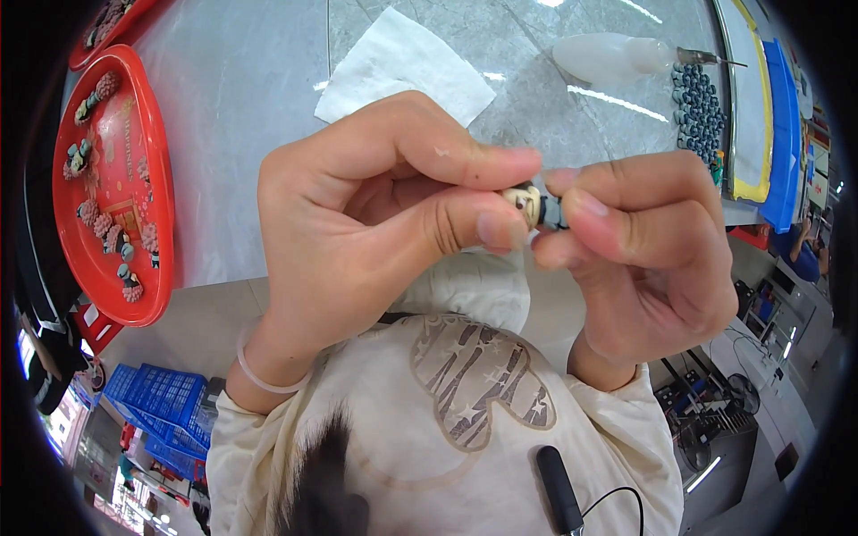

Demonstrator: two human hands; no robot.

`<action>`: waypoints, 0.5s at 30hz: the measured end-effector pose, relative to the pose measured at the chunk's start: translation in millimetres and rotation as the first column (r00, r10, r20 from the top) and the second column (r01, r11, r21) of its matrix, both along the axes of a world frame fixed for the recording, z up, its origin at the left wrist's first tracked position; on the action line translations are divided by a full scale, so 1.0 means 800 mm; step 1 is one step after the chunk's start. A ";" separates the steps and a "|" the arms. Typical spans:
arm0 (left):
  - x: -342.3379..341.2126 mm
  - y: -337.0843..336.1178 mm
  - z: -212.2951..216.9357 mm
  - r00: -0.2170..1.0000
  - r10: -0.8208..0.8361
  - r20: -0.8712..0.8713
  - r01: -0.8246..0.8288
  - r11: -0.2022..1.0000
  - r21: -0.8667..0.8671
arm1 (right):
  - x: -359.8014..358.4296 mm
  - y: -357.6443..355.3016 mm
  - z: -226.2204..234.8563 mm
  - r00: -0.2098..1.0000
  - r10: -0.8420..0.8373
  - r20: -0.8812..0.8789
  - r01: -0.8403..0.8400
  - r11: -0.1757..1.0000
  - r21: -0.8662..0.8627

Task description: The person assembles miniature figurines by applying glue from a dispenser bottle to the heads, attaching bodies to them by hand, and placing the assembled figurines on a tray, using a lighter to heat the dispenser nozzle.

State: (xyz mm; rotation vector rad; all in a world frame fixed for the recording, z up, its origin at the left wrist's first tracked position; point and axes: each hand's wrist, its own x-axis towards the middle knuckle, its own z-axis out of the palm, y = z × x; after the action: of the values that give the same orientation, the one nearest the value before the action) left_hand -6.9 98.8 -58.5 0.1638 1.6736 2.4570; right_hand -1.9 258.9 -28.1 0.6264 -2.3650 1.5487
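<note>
Both my hands meet over the table's near edge around one small figurine (525, 205). Its pale head is pinched between the thumb and index finger of my left hand (357, 205). My right hand (648, 232) grips the grey-blue body (553, 213) with thumb and fingertips. The figurine lies sideways, head to the left. My fingers cover parts of it, so I cannot tell whether head and body are joined or only pressed together. Beyond my left hand lies a white paper wipe (402, 67) on the grey table (214, 134).
At the left, a red tray (159, 223) holds several small figurines with pink parts. A white squeeze bottle (608, 58) with a needle tip lies at the far right, beside many small dark blue-grey pieces (697, 103). Blue crates (165, 402) stand on the floor at lower left.
</note>
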 end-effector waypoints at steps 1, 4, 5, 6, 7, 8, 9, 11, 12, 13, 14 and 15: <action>0.001 0.000 0.002 0.997 -0.024 0.071 0.019 0.997 0.073 | 0.001 0.001 0.001 1.000 0.002 0.002 -0.002 1.000 0.001; 0.000 0.000 0.005 0.985 -0.120 0.122 0.101 0.984 0.149 | 0.002 0.010 0.007 0.999 0.020 0.040 -0.018 0.999 -0.051; -0.001 0.001 0.004 0.985 -0.122 0.124 0.103 0.983 0.151 | 0.001 0.015 0.010 0.998 0.032 0.053 -0.032 0.999 -0.006; 0.000 0.002 0.003 0.986 -0.117 0.122 0.098 0.983 0.152 | 0.002 0.017 0.012 0.997 0.046 0.068 -0.049 0.998 0.040; 0.001 0.002 0.002 0.986 -0.112 0.120 0.094 0.984 0.153 | 0.001 0.019 0.010 0.996 0.046 0.073 -0.049 0.998 0.043; 0.001 0.002 0.000 0.986 -0.114 0.124 0.093 0.983 0.157 | 0.000 0.020 0.006 0.995 0.068 0.080 -0.067 0.998 -0.006; 0.001 0.001 -0.002 0.991 -0.115 0.071 0.104 0.984 0.142 | -0.001 0.022 0.005 0.992 0.090 0.086 -0.085 0.995 -0.056; 0.001 0.000 -0.003 0.993 -0.117 0.021 0.113 0.985 0.130 | 0.002 0.019 0.007 0.990 0.081 0.117 -0.074 0.995 -0.066; 0.000 -0.002 -0.002 0.992 -0.125 0.024 0.122 0.986 0.118 | 0.002 0.016 0.008 0.987 0.073 0.143 -0.062 0.995 -0.079; 0.000 -0.003 -0.002 0.991 -0.133 0.027 0.130 0.986 0.106 | 0.001 0.015 0.008 0.987 0.073 0.144 -0.062 0.995 -0.078; 0.000 -0.004 -0.002 0.991 -0.133 0.029 0.130 0.986 0.108 | -0.001 0.015 0.008 0.993 0.082 0.088 -0.080 0.996 -0.028; -0.001 -0.003 -0.004 0.992 -0.122 0.008 0.121 0.988 0.092 | -0.002 0.014 0.007 0.995 0.096 0.031 -0.097 0.995 0.021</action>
State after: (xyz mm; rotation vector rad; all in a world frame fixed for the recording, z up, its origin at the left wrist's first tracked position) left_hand -7.3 96.0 -61.4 0.2524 1.4991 2.4394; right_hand -3.7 270.1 -22.2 0.7383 -2.4105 1.5829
